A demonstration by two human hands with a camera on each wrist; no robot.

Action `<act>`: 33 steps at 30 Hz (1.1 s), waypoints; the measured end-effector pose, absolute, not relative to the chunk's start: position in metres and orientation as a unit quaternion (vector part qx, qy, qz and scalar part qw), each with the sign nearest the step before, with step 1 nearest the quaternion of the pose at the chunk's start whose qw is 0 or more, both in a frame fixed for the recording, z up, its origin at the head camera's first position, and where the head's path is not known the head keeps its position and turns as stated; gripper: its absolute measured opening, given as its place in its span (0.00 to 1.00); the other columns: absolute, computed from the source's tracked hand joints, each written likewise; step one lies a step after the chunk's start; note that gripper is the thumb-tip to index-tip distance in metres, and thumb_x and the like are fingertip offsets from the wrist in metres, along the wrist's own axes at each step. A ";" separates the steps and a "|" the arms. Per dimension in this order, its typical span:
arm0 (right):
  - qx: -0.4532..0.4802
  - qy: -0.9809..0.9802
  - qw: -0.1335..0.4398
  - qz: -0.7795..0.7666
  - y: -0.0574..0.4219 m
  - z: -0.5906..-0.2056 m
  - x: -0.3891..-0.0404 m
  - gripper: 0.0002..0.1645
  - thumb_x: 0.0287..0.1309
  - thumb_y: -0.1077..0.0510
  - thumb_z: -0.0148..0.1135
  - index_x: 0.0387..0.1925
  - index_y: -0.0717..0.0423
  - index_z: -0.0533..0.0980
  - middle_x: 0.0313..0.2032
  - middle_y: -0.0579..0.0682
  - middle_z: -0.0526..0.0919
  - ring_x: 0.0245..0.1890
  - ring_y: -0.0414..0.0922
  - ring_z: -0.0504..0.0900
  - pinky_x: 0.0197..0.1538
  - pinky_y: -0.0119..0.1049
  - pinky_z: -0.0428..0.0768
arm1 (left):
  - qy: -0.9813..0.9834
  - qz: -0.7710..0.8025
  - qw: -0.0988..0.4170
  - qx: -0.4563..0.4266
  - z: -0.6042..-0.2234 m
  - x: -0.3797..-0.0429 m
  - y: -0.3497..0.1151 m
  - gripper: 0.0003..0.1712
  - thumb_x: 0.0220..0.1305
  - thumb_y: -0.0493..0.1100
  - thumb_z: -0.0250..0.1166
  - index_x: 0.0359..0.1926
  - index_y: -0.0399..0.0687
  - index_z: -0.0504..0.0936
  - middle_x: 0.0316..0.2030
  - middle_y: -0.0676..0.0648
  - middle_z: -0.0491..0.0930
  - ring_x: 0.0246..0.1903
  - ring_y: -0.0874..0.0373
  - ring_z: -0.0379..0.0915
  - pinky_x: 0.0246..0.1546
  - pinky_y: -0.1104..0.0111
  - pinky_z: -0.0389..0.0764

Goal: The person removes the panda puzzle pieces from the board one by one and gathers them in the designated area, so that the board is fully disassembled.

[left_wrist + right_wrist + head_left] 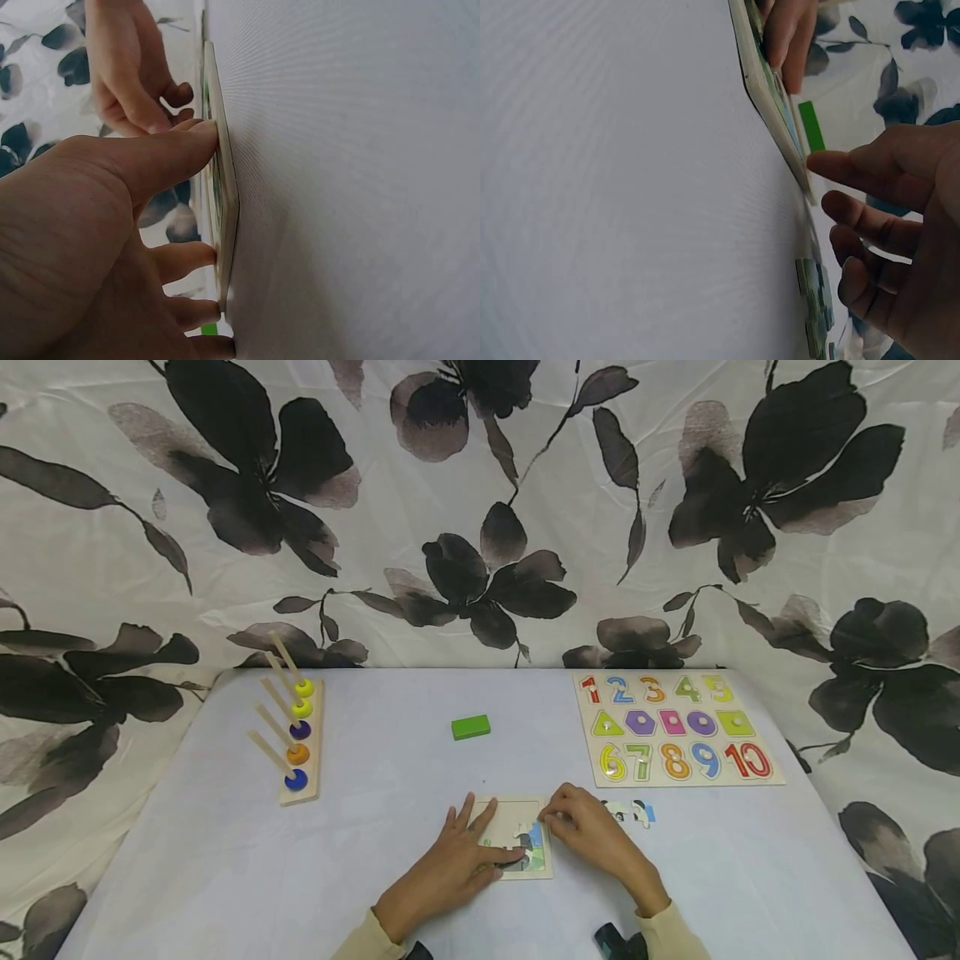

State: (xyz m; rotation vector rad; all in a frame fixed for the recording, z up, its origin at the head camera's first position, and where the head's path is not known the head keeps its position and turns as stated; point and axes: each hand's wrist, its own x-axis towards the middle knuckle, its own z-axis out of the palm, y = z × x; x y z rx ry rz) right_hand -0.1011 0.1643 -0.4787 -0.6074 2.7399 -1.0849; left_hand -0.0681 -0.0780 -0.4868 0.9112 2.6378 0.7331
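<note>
A small wooden jigsaw puzzle board lies on the table in front of me, a few picture pieces in its lower right part. My left hand rests on it with fingers spread, one digit pressing on the pieces. At the board's upper right edge, my right hand touches the tray beside a blue bit of picture. The right wrist view shows that hand's fingers loosely bent, with nothing visible between them. More loose puzzle pieces lie just right of this hand, which partly hides them.
A green block lies behind the board. At the left stands a wooden peg stacker with coloured rings. A number and shape puzzle board lies at the back right. A dark object is by the right sleeve.
</note>
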 end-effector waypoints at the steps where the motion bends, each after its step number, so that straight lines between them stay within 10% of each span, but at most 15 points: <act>1: -0.200 0.906 0.072 -0.366 0.165 -0.478 -0.101 0.06 0.59 0.63 0.61 0.34 0.53 0.84 0.34 0.38 0.76 0.33 0.36 0.72 0.38 0.31 0.74 | 0.907 0.252 0.129 0.313 -0.486 -0.068 -0.078 0.21 0.65 0.48 0.61 0.59 0.72 0.77 0.72 0.35 0.49 0.71 0.30 0.33 0.63 0.34 0.48; 33: -0.182 0.889 0.106 -0.406 0.161 -0.478 -0.100 0.04 0.60 0.62 0.61 0.33 0.51 0.80 0.32 0.39 0.77 0.33 0.37 0.73 0.38 0.31 0.75 | 0.905 0.255 0.134 0.311 -0.488 -0.069 -0.079 0.21 0.66 0.47 0.61 0.59 0.72 0.77 0.72 0.35 0.48 0.71 0.30 0.32 0.63 0.34 0.47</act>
